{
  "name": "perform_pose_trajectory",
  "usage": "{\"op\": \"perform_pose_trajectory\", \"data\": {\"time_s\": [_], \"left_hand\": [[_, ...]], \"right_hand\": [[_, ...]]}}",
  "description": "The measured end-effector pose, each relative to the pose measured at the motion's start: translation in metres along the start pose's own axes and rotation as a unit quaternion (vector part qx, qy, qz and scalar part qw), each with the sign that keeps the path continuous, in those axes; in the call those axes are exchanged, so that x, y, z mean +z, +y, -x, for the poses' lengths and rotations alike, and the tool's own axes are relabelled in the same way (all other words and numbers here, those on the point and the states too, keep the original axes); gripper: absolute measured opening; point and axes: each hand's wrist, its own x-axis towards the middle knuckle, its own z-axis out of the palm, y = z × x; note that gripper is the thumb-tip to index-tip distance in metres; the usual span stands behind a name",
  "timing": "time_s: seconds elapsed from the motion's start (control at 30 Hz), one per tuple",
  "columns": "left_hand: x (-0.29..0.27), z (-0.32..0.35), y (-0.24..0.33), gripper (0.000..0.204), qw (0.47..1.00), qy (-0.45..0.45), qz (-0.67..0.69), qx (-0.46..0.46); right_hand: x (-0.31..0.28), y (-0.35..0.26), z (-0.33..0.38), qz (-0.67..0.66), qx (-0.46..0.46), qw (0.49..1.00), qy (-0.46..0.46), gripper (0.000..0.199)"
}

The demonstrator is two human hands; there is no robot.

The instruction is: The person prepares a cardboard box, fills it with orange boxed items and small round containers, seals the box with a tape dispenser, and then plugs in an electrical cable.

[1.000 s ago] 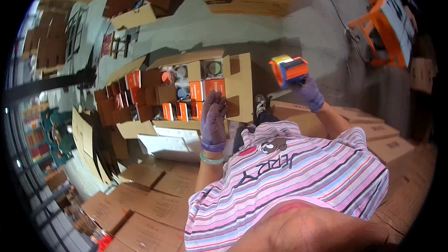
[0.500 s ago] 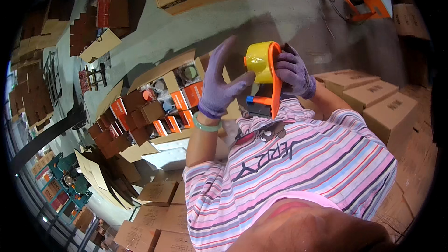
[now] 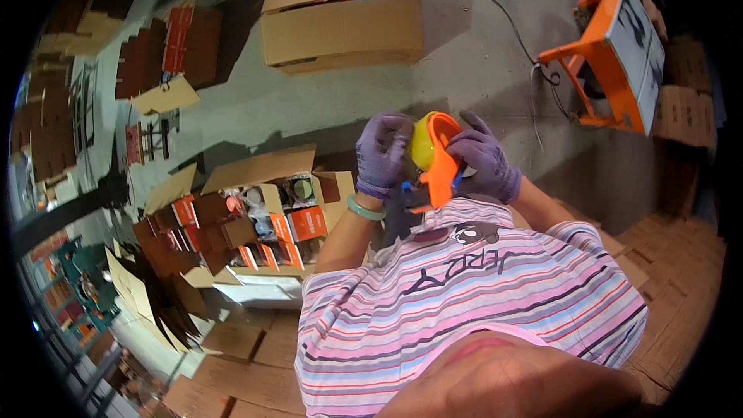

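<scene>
An orange tape dispenser (image 3: 441, 176) with a roll of yellow tape (image 3: 422, 145) is held up in front of my chest. My right hand (image 3: 489, 161), in a purple glove, grips its right side. On the roll's left side is my gloved left hand (image 3: 383, 153), its fingers curled in close to the tape. Whatever those fingers pinch, if anything, is hidden. A pale green bangle (image 3: 365, 209) circles my left wrist. To the left of that forearm stands an open carton (image 3: 259, 166) packed with small orange-and-white boxes and round-topped items.
A large carton (image 3: 344, 39) with tape across its top sits on the floor ahead. At right stands an orange-framed stand (image 3: 600, 62) with a cable (image 3: 503, 8) trailing by it. More cartons (image 3: 232, 340) lie at lower left. An open brown box (image 3: 197, 46) is at far left.
My left hand has gone from spread fingers to curled ones beside the roll. The dispenser is lower and turned in my right hand. The view has shifted, showing more floor ahead.
</scene>
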Motion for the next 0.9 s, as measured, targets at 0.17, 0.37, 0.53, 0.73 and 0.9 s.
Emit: {"op": "perform_pose_trajectory", "data": {"time_s": [0.17, 0.37, 0.53, 0.73, 0.9], "left_hand": [[-0.068, -0.045, -0.067, 0.011, 0.927, 0.296, 0.125, -0.193], [-0.182, -0.158, -0.185, 0.012, 0.906, 0.335, 0.123, -0.228], [-0.275, -0.334, -0.329, 0.027, 0.902, 0.338, -0.004, -0.268], [-0.322, -0.467, -0.491, 0.027, 0.834, 0.444, -0.093, -0.314], [-0.349, -0.481, -0.609, 0.026, 0.780, 0.468, -0.300, -0.288]], "right_hand": [[0.014, 0.046, -0.087, -0.122, 0.221, 0.957, -0.143, 0.051], [0.096, 0.155, -0.244, -0.215, 0.362, 0.881, -0.217, 0.051], [0.228, 0.321, -0.423, -0.313, 0.381, 0.863, -0.110, 0.056], [0.347, 0.466, -0.596, -0.328, 0.548, 0.749, -0.176, 0.052], [0.442, 0.519, -0.603, -0.303, 0.549, 0.762, -0.161, 0.053]]}}
